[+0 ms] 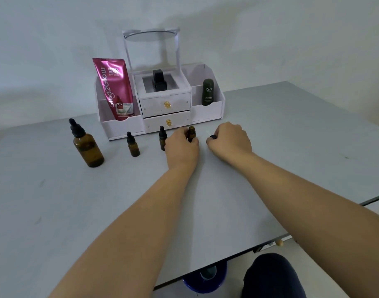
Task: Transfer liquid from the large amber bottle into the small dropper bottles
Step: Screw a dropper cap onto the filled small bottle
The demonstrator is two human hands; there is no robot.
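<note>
Left hand (pixel 181 147) grips the open small bottle (pixel 191 134) at mid-frame. Its fingers curl round the body, and the bottle stands upright on the bench (pixel 216 201). Right hand (pixel 229 138), just beside it, is curled and pinches a black cap (pixel 212 138), prob. that bottle's dropper top seen end-on. Big amber bottle (pixel 88 147) stands at left of frame, well apart from both hands, w/ its dropper top on. Two capped small dropper bottles stand between: one (pixel 133 146) clear of the hands, another (pixel 162 138) right by the left hand.

Handling: all look like glass, so stiff, smooth, slippery if wet & breakable if knocked over. Small ones are light w/ narrow bases and should tip easily; hold low on the body. Big one is heavier; take it round the wide body, not the bulb on top, which looks like soft rubber.

Hard to make out:
- Liquid levels don't read through the dark glass.
- Lower part of the open bottle sits behind the left fingers.
- Any pipette under the cap is hidden inside the right hand.
- Behind stands an organiser (pixel 162 100) w/ a pink tube (pixel 115 89), label only partly legible.
</note>
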